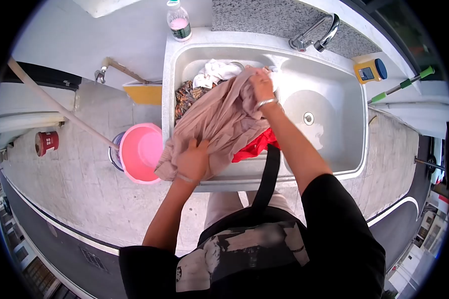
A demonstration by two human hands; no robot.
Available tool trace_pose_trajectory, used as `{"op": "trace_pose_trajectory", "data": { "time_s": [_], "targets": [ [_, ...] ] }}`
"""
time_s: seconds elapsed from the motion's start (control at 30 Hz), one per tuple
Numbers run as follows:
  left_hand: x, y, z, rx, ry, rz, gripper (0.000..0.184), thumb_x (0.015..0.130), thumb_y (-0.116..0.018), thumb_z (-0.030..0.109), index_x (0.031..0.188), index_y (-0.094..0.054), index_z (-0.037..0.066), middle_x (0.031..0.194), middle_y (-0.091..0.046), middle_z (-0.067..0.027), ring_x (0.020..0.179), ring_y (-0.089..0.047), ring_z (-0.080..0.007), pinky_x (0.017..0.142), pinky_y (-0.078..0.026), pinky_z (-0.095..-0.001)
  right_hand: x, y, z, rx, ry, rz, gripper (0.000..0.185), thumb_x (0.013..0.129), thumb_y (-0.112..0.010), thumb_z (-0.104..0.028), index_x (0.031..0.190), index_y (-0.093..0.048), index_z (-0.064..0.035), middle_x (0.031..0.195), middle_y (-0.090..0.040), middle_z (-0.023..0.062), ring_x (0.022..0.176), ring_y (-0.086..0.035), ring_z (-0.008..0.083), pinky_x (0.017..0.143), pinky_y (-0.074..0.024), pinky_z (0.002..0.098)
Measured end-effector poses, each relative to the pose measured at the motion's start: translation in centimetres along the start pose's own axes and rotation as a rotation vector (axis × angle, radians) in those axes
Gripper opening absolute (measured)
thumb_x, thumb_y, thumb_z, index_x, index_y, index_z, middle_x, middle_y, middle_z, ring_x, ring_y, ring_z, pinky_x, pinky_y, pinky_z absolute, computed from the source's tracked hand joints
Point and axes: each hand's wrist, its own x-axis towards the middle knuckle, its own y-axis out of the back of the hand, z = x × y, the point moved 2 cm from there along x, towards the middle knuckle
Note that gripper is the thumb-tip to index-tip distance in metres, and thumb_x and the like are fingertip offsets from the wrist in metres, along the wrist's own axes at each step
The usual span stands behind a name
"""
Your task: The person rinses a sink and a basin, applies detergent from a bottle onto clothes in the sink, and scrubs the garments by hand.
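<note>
A large dusty-pink cloth (212, 117) is spread over the left basin of the sink (354, 124). My left hand (193, 158) lies on its lower left part near the front rim, fingers spread. At the cloth's upper right end, my right hand (262, 85) is closed on the fabric, a bracelet at its wrist. Around the cloth in the same basin are a white cloth (215, 73), a dark patterned cloth (186, 99) and a red cloth (257, 145), partly covered by the pink one.
A faucet (317, 37) stands behind the right basin. A bottle (179, 22) is on the back left corner, a yellow jar (369, 71) at the back right. Left of the sink are a pink basin (142, 152), a wall tap (101, 74) and a red bucket (46, 143).
</note>
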Motion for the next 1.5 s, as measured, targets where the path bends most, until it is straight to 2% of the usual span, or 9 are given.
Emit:
{"op": "trace_pose_trajectory", "data": {
  "time_s": [0.23, 0.4, 0.57, 0.67, 0.87, 0.93, 1.1, 1.27, 1.5],
  "targets": [
    [-6.4, -0.3, 1.2, 0.168, -0.018, 0.058, 0.03, 0.078, -0.058, 0.015, 0.108, -0.064, 0.016, 0.098, -0.058, -0.0115, 0.066, -0.064, -0.026, 0.051, -0.052, -0.0382, -17.2, -12.9, -2.2, -1.025, 1.08, -0.719, 0.018, 0.082, -0.054, -0.025, 0.09, -0.059, -0.0093, 0.085, -0.061, 0.0099, 0.077, -0.063, 0.0257, 0.067, -0.0529, 0.0383],
    [-6.8, -0.4, -0.9, 0.059, -0.016, 0.092, 0.032, 0.08, -0.059, 0.015, 0.111, -0.063, 0.014, 0.09, -0.06, -0.0091, 0.062, -0.063, -0.0264, 0.052, -0.051, -0.0372, -1.9, -7.9, -1.9, -1.32, 0.292, -0.615, 0.019, 0.081, -0.055, -0.023, 0.089, -0.059, -0.0074, 0.089, -0.064, 0.0125, 0.078, -0.066, 0.0267, 0.067, -0.0533, 0.0403],
    [-6.8, -1.0, -0.9, 0.011, 0.009, 0.087, 0.032, 0.079, -0.058, 0.014, 0.111, -0.062, 0.014, 0.086, -0.061, -0.0079, 0.058, -0.062, -0.0264, 0.052, -0.051, -0.0373, -6.8, -8.2, -3.1, -1.358, 0.382, -0.568, 0.021, 0.078, -0.056, -0.021, 0.09, -0.061, -0.0053, 0.085, -0.065, 0.013, 0.078, -0.065, 0.0276, 0.06, -0.0517, 0.0415],
    [-6.8, -1.1, -1.4, -0.013, -0.047, 0.053, 0.032, 0.079, -0.057, 0.011, 0.111, -0.062, 0.013, 0.086, -0.061, -0.0079, 0.059, -0.062, -0.0263, 0.052, -0.051, -0.0374, -16.8, -13.5, -2.1, -0.843, 0.937, -0.538, 0.023, 0.077, -0.056, -0.023, 0.091, -0.059, -0.0051, 0.08, -0.064, 0.0126, 0.071, -0.065, 0.0246, 0.059, -0.0519, 0.04],
    [-6.7, 0.1, -1.4, -0.063, -0.062, -0.015, 0.033, 0.078, -0.056, 0.009, 0.11, -0.062, 0.011, 0.083, -0.059, -0.0079, 0.061, -0.063, -0.0269, 0.053, -0.051, -0.0366, -6.4, -13.5, 0.4, -1.165, 0.841, -0.631, 0.023, 0.082, -0.051, -0.025, 0.087, -0.056, -0.0025, 0.073, -0.064, 0.0114, 0.069, -0.066, 0.0239, 0.061, -0.0531, 0.0383],
    [-6.7, 0.2, -1.5, -0.067, -0.066, 0.034, 0.032, 0.077, -0.058, 0.009, 0.109, -0.063, 0.011, 0.082, -0.06, -0.0072, 0.062, -0.063, -0.0263, 0.054, -0.052, -0.0356, -0.2, -9.4, -1.9, -1.297, 0.271, -0.595, 0.023, 0.085, -0.049, -0.024, 0.088, -0.056, -0.0023, 0.071, -0.064, 0.01, 0.067, -0.066, 0.0239, 0.058, -0.0529, 0.036],
    [-6.9, -0.9, -1.1, 0.009, -0.051, 0.064, 0.032, 0.077, -0.06, 0.01, 0.108, -0.063, 0.013, 0.084, -0.062, -0.0058, 0.061, -0.063, -0.0244, 0.052, -0.051, -0.0348, -5.8, -9.7, 0.7, -1.291, 0.948, -0.431, 0.021, 0.083, -0.047, -0.016, 0.098, -0.054, -0.0032, 0.074, -0.066, 0.0146, 0.064, -0.065, 0.0255, 0.052, -0.0502, 0.0416],
    [-7.0, -1.2, -1.8, 0.061, -0.073, 0.01, 0.033, 0.077, -0.06, 0.011, 0.11, -0.063, 0.014, 0.087, -0.062, -0.0059, 0.061, -0.063, -0.024, 0.051, -0.051, -0.0347, -15.1, -13.7, 0.9, -1.067, 0.711, -0.823, 0.021, 0.084, -0.05, -0.022, 0.096, -0.052, -0.0048, 0.07, -0.06, 0.0063, 0.059, -0.062, 0.0228, 0.045, -0.0485, 0.0397],
    [-7.0, 0.1, -1.5, -0.177, -0.048, 0.023, 0.035, 0.08, -0.057, 0.01, 0.114, -0.061, 0.009, 0.1, -0.063, -0.0112, 0.075, -0.065, -0.0311, 0.061, -0.053, -0.0387, -0.9, -8.5, -0.4, -1.232, 0.576, -0.456, 0.024, 0.084, -0.052, -0.027, 0.094, -0.055, -0.0058, 0.075, -0.066, 0.0157, 0.07, -0.066, 0.0301, 0.062, -0.0524, 0.0428]
  ]
}}
